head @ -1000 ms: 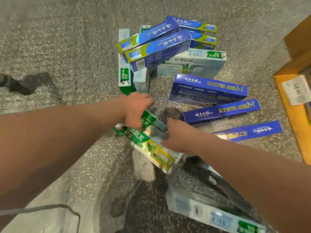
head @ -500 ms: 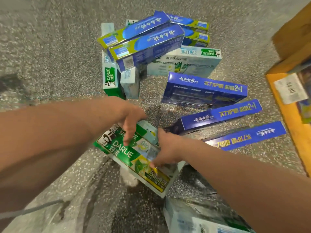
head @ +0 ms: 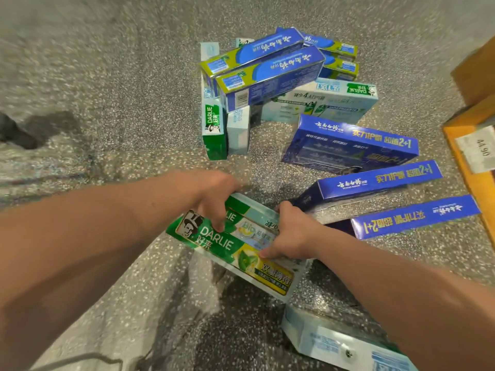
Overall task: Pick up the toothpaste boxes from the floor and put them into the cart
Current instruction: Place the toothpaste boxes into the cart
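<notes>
Both my hands hold a stack of green Darlie toothpaste boxes (head: 225,247) just above the speckled floor. My left hand (head: 217,196) grips the stack's far left end with fingers curled over its top. My right hand (head: 292,234) clasps the right side, fingers wrapped over the edge. Several more toothpaste boxes lie on the floor beyond: blue-and-green ones (head: 270,73) piled at the back, a wide pale Darlie pack (head: 321,103), three dark blue boxes (head: 351,143) to the right. Another pale box (head: 345,346) lies under my right forearm. The cart is not visible.
An orange shelf edge (head: 468,167) with a price tag (head: 479,148) stands at the right. Brown cardboard (head: 479,73) sits above it. A dark mark (head: 16,129) is on the floor at far left. A thin cable (head: 88,360) crosses the bottom left corner.
The green Darlie stack has risen off the floor and tilted so its front faces up. My hands have shifted from reaching onto it to gripping both ends.
</notes>
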`<state>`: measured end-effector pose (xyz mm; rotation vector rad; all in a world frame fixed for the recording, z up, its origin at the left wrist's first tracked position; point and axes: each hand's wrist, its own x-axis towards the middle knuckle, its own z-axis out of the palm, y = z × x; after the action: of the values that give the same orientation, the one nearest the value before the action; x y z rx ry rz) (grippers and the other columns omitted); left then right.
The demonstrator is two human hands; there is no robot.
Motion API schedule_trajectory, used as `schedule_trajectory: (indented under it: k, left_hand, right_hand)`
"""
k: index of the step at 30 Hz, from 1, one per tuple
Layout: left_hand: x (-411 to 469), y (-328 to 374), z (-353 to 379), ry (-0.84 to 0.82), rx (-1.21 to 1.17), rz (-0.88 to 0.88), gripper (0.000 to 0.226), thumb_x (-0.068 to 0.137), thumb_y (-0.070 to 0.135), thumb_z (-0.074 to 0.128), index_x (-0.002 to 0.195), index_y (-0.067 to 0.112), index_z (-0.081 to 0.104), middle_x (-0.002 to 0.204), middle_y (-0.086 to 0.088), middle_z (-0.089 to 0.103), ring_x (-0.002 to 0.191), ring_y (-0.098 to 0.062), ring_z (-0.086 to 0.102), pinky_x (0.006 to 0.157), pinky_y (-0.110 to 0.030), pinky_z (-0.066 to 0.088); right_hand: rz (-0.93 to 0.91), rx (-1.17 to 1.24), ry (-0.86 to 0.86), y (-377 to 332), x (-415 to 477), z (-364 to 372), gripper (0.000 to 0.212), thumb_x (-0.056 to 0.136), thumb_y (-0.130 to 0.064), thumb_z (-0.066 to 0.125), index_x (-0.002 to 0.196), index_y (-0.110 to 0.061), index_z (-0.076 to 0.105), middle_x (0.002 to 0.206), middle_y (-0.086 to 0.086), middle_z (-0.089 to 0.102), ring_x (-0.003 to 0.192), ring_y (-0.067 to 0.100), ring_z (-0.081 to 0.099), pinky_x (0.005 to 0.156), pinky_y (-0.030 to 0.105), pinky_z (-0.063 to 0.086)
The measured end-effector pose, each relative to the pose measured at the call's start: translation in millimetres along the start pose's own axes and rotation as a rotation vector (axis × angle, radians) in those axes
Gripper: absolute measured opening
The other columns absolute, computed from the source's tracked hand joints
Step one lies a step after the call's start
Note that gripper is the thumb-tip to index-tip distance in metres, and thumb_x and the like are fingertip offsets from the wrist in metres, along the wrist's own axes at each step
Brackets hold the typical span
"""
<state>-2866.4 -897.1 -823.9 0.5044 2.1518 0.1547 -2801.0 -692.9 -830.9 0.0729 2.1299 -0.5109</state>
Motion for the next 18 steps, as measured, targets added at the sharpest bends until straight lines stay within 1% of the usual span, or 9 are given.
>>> schedule_trajectory:
  k: [3, 6, 8, 10, 12, 14, 16, 17, 18]
  left_hand:
    - [-13, -3, 9, 0.12, 0.131, 0.009, 0.074, 0.064, 0.048, 0.091, 0.127, 0.031, 0.055, 0.104, 0.01, 0.066, 0.094, -0.017, 0.064, 0.086, -0.042, 0.056]
    - [-26, -2, 17, 0.21, 0.21, 0.027, 0.073, 0.064, 0.058, 0.088, 0.123, 0.033, 0.053, 0.104, 0.013, 0.06, 0.098, -0.015, 0.058, 0.081, -0.036, 0.049]
    - [-36, 0, 24, 0.254, 0.257, 0.045, 0.081, 0.061, 0.063, 0.087, 0.124, 0.03, 0.048, 0.108, 0.011, 0.053, 0.102, -0.014, 0.052, 0.085, -0.037, 0.049]
    - [-46, 1, 31, 0.278, 0.328, 0.045, 0.099, 0.053, 0.07, 0.087, 0.131, 0.027, 0.041, 0.116, 0.007, 0.047, 0.107, -0.015, 0.044, 0.092, -0.042, 0.049]
    - [-54, 3, 35, 0.26, 0.438, -0.011, 0.118, 0.047, 0.076, 0.085, 0.14, 0.025, 0.033, 0.125, 0.001, 0.041, 0.115, -0.019, 0.04, 0.096, -0.048, 0.048]
    - [-58, 8, 40, 0.218, 0.555, -0.095, 0.132, 0.046, 0.082, 0.082, 0.149, 0.022, 0.025, 0.135, -0.004, 0.035, 0.124, -0.024, 0.036, 0.101, -0.058, 0.041]
    - [-59, 10, 50, 0.226, 0.598, -0.137, 0.132, 0.051, 0.086, 0.075, 0.152, 0.02, 0.022, 0.144, -0.007, 0.031, 0.135, -0.029, 0.032, 0.111, -0.072, 0.025]
    - [-60, 9, 55, 0.253, 0.573, -0.139, 0.127, 0.056, 0.086, 0.072, 0.152, 0.018, 0.022, 0.147, -0.008, 0.031, 0.138, -0.03, 0.032, 0.113, -0.075, 0.018]
    - [-62, 9, 61, 0.285, 0.518, -0.134, 0.122, 0.061, 0.085, 0.069, 0.151, 0.017, 0.023, 0.146, -0.009, 0.035, 0.138, -0.03, 0.035, 0.115, -0.074, 0.017]
  right_hand:
    - [0.001, -0.057, 0.046, -1, -4, 5, 0.107, 0.055, -0.054, 0.097, 0.133, -0.025, 0.03, 0.124, 0.005, 0.052, 0.116, 0.03, 0.052, 0.1, 0.05, 0.049]
    - [0.018, -0.025, 0.066, 0, -11, 8, 0.124, 0.048, -0.058, 0.097, 0.141, -0.035, 0.019, 0.121, 0.009, 0.049, 0.124, 0.035, 0.042, 0.106, 0.052, 0.044]
    - [-0.001, -0.113, 0.084, 0, -16, 12, 0.139, 0.043, -0.067, 0.094, 0.15, -0.037, 0.011, 0.132, 0.011, 0.05, 0.135, 0.038, 0.035, 0.109, 0.055, 0.039]
    - [-0.011, -0.297, 0.105, -6, -23, 21, 0.151, 0.041, -0.08, 0.086, 0.156, -0.038, -0.002, 0.147, 0.012, 0.041, 0.142, 0.04, 0.026, 0.111, 0.062, 0.028]
    - [-0.03, -0.436, 0.167, -14, -33, 31, 0.149, 0.044, -0.084, 0.082, 0.157, -0.035, -0.002, 0.15, 0.014, 0.036, 0.142, 0.041, 0.026, 0.112, 0.064, 0.024]
    - [-0.085, -0.512, 0.28, -20, -39, 42, 0.139, 0.052, -0.077, 0.082, 0.156, -0.031, 0.002, 0.145, 0.016, 0.037, 0.137, 0.041, 0.032, 0.11, 0.062, 0.025]
    - [-0.161, -0.561, 0.421, -20, -39, 50, 0.126, 0.064, -0.07, 0.08, 0.155, -0.028, 0.004, 0.138, 0.015, 0.04, 0.131, 0.039, 0.039, 0.11, 0.06, 0.026]
    - [-0.194, -0.574, 0.479, -18, -38, 52, 0.119, 0.069, -0.068, 0.077, 0.154, -0.026, 0.004, 0.135, 0.015, 0.041, 0.128, 0.038, 0.041, 0.11, 0.058, 0.026]
    - [-0.221, -0.585, 0.52, -15, -38, 53, 0.114, 0.075, -0.065, 0.075, 0.153, -0.024, 0.004, 0.135, 0.015, 0.041, 0.127, 0.037, 0.042, 0.112, 0.056, 0.026]
